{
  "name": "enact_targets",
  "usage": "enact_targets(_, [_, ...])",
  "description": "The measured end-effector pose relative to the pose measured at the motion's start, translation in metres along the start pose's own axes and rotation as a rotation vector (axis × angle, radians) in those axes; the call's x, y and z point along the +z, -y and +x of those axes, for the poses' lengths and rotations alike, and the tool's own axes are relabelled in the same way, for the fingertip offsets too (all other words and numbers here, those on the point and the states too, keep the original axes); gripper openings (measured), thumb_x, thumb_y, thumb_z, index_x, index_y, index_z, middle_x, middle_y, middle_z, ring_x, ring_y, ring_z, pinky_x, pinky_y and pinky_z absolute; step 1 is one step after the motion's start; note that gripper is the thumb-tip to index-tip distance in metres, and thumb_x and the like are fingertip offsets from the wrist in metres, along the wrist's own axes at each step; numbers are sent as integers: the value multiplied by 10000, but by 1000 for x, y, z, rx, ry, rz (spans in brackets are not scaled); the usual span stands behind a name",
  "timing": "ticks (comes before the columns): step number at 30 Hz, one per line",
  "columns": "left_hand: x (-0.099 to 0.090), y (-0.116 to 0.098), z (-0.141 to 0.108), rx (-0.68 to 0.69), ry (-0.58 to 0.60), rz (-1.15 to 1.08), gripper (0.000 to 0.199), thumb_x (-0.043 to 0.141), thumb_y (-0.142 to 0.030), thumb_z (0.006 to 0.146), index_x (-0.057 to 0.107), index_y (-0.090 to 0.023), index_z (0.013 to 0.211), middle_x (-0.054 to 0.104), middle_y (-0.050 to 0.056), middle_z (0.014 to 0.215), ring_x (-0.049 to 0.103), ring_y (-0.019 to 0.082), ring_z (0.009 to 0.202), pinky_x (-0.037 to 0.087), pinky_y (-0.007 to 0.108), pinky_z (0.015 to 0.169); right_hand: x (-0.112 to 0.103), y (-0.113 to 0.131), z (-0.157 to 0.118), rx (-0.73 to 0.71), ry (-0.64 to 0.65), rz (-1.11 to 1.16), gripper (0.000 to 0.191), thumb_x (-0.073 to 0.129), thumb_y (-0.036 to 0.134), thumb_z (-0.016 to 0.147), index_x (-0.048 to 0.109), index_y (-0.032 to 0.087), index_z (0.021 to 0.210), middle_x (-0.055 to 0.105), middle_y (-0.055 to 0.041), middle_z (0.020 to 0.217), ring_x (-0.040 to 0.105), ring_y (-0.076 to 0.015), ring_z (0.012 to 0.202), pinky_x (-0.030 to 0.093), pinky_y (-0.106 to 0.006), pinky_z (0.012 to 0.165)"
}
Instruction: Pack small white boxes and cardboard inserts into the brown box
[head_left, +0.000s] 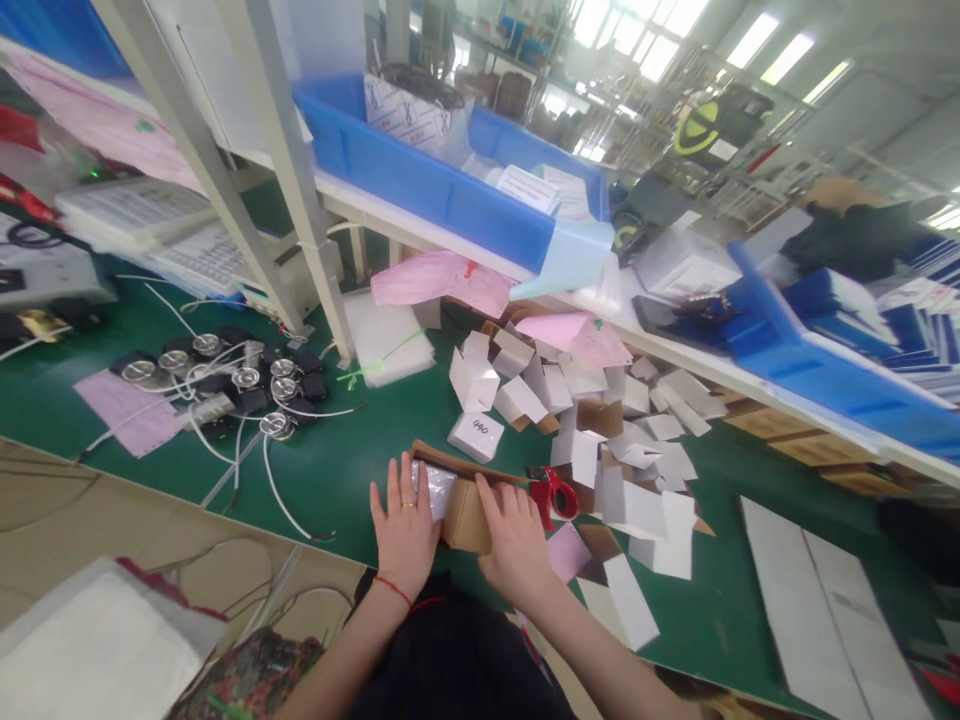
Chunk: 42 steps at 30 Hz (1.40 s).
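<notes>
Workbench: green top [375, 430], running left to right before you.
Blue bin: plastic tray [427, 180] on the far shelf, papers inside.
White cartons: folded pieces [634, 505] heaped right of your hands.
Cabled units: black bodies with round silver faces [247, 378], clustered at left.
Brown cardboard box: at the near edge [469, 520], between your hands.
Left hand: yours [405, 540], fingers extended and spread, touching the box's left side.
Right hand: yours [517, 535], fingers bent against the right end; cannot tell whether they grip.
Numbered carton: white, handwritten top [476, 435], just beyond the box.
Silver-wrapped pack: inside the box [439, 490], beside your left fingers.
</notes>
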<state>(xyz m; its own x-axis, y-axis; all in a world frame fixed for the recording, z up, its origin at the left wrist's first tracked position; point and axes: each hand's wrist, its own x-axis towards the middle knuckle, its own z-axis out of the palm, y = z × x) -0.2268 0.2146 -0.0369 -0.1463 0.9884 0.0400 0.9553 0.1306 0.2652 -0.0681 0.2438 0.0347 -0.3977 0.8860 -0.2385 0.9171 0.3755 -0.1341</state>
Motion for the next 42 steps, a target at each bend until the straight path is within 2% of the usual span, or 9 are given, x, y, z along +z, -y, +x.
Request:
enact_targets(4, [-4, -13, 6, -8, 35, 62, 768, 668, -154, 770, 384, -18, 1470, 143, 214, 1600, 127, 382, 1487, 142, 657, 1177, -2, -8, 6, 17, 33, -20, 985, 635, 154, 606, 277, 182, 1523, 479, -177, 1256, 426, -361, 1126, 374, -491, 956])
enact_targets(7, [-8, -16, 6, 3, -32, 80, 616, 594, -112, 819, 472, -29, 1418, 200, 201, 1594, 137, 391, 1482, 149, 675, 1169, -4, -16, 7, 31, 52, -7, 995, 642, 167, 603, 270, 191, 1526, 475, -178, 1265, 432, -364, 1119, 379, -490, 933])
enact_targets(10, [-3, -8, 4, 251, -82, 21, 451, 452, -68, 902, 575, -64, 1336, 399, 162, 1524, 283, 315, 1451, 273, 527, 1192, -7, -20, 6, 27, 55, 42, 982, 632, 161, 599, 287, 190, 1517, 469, -174, 1277, 424, -360, 1137, 374, -483, 945])
enact_targets(12, [7, 0, 5, 461, 21, -16, 463, 384, -20, 898, 610, -76, 1298, 520, 134, 1439, 410, 245, 1387, 376, 383, 1152, -7, -21, 6, 17, 48, 60, 972, 628, 163, 600, 294, 182, 1513, 474, -173, 1264, 424, -357, 1135, 365, -485, 959])
enact_targets(14, [19, 6, 7, 533, 163, 5, 519, 382, -1, 867, 588, -100, 1332, 521, 121, 1440, 426, 238, 1378, 422, 365, 1113, -7, -23, 5, 12, 40, 61, 976, 631, 167, 598, 291, 176, 1513, 478, -174, 1248, 423, -357, 1128, 352, -494, 976])
enact_targets(18, [31, 7, 10, 472, 287, 117, 583, 464, -117, 877, 453, -140, 1460, 348, 112, 1557, 266, 298, 1460, 363, 467, 1144, -8, -27, 4, 20, 46, 52, 991, 650, 191, 602, 276, 197, 1520, 484, -168, 1201, 433, -354, 1099, 353, -490, 961])
enact_targets(21, [31, 2, 7, 431, 310, 184, 577, 446, -151, 900, 422, -111, 1475, 308, 133, 1565, 262, 316, 1459, 346, 496, 1144, -9, -27, 5, 33, 59, 32, 988, 655, 198, 608, 273, 205, 1520, 485, -167, 1184, 441, -348, 1081, 359, -477, 937])
enact_targets(36, [54, 7, -3, 356, 226, 97, 622, 367, -53, 849, 400, -55, 1470, 287, 192, 1557, 177, 346, 1472, 262, 588, 1166, 2, 6, 27, 72, 136, -237, 973, 697, 155, 586, 333, 142, 1488, 517, -203, 1205, 462, -354, 1065, 415, -470, 887])
enact_targets(42, [52, 8, -2, 322, 213, 0, 625, 329, 10, 848, 412, -52, 1465, 324, 202, 1543, 189, 333, 1468, 260, 564, 1181, 25, 6, 32, 46, 161, -232, 950, 686, 135, 579, 358, 118, 1470, 500, -211, 1257, 439, -377, 1138, 403, -518, 978])
